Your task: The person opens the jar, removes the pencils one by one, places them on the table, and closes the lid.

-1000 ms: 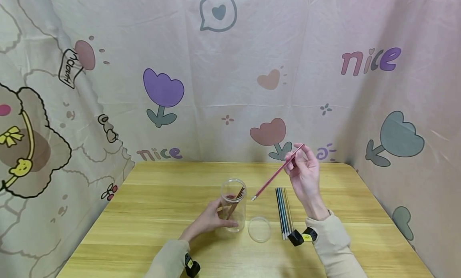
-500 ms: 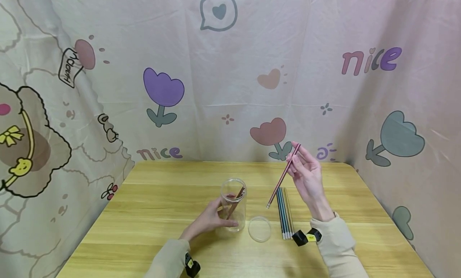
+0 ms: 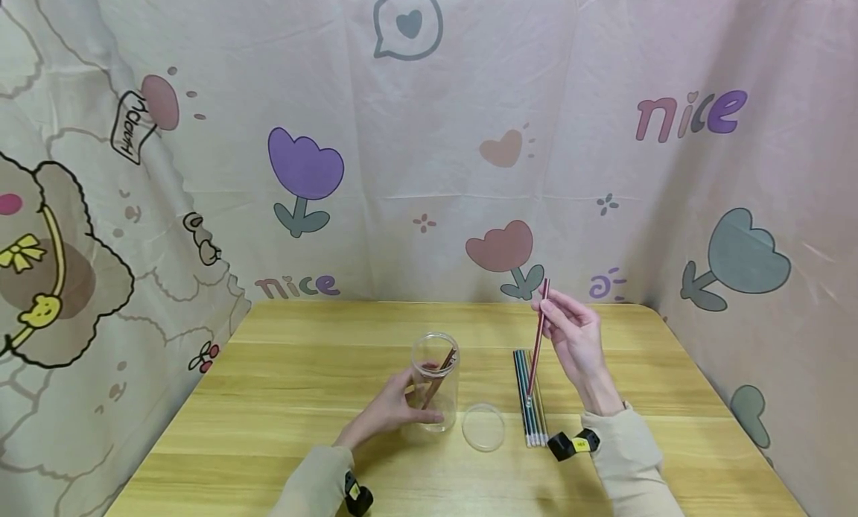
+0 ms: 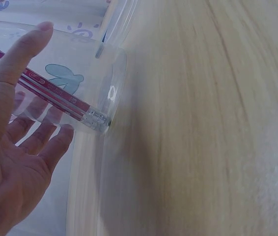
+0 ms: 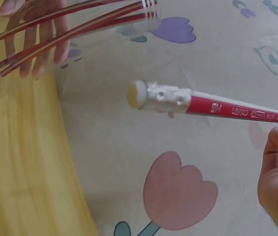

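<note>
My left hand [image 3: 385, 411] grips a clear cylindrical jar [image 3: 447, 409] standing open-topped on the table. Red pencils [image 4: 55, 93] lean inside it, seen through the wall in both wrist views. Raised above the table on the right, my right hand [image 3: 578, 346] pinches another red pencil [image 5: 227, 106] near its upper end. That pencil slants steeply, its eraser end downward, in front of a row of pencils [image 3: 534, 426] in dark, blue-green and gold tones. Whether the eraser end touches the row cannot be told.
A clear round lid [image 3: 483, 427] lies flat between the jar and the pencil row. The wooden table [image 3: 302, 353] ends at a printed cloth backdrop [image 3: 415, 129], with more cloth on both sides.
The held pencil has swung from a slant toward the jar to nearly upright over the pencil row. My right hand has shifted slightly right and lower; the left hand and jar stay put.
</note>
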{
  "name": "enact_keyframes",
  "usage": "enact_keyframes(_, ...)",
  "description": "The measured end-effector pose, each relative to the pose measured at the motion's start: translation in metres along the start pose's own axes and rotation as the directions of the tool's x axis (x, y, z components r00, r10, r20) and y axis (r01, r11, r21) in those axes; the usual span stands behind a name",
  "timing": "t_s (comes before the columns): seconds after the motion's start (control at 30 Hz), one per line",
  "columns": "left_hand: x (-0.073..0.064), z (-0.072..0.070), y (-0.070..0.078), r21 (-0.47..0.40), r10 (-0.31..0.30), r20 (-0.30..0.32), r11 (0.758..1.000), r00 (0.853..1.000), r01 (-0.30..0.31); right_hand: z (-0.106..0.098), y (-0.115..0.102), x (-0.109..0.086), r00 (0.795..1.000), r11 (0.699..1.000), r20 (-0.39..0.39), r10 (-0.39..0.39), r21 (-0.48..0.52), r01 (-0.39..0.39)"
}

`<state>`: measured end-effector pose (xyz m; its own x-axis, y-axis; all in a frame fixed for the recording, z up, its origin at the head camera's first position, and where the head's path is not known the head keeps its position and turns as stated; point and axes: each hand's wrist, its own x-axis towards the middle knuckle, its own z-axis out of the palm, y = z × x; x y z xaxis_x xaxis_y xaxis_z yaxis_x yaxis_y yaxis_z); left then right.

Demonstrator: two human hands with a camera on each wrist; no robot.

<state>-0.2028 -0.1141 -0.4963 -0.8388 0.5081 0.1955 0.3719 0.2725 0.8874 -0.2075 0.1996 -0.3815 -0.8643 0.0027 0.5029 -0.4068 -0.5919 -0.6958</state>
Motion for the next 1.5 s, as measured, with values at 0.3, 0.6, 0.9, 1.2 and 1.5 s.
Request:
enact_keyframes(0.3, -0.001, 0.000, 0.003, -0.002, 0.013, 0.001, 1.000, 1.000, -0.013, -0.015, 0.007, -0.005, 0.993, 0.995, -0.092, 0.068, -0.068, -0.074)
enact_keyframes(0.6, -0.001, 0.000, 0.005, -0.001, 0.006, 0.000, 1.000, 1.000, -0.006, -0.028, 0.012, -0.008, 0.987, 0.985, -0.118, 0.108, -0.118, -0.122)
enact_keyframes(0.9, -0.001, 0.001, 0.004, -0.005, 0.007, 0.002, 1.000, 1.000, -0.007, -0.039, 0.017, -0.011, 0.969, 0.965, -0.177, 0.170, -0.172, -0.200)
enact_keyframes(1.2, -0.001, 0.001, 0.003, 0.009, 0.003, 0.001, 1.000, 1.000, -0.003, -0.053, 0.026, -0.014, 0.956, 0.935, -0.206, 0.210, -0.244, -0.258)
enact_keyframes(1.5, 0.000, 0.000, 0.001, -0.023, -0.023, 0.017, 0.999, 1.000, 0.023, -0.071, 0.034, -0.018, 0.926, 0.880, -0.261, 0.271, -0.323, -0.349)
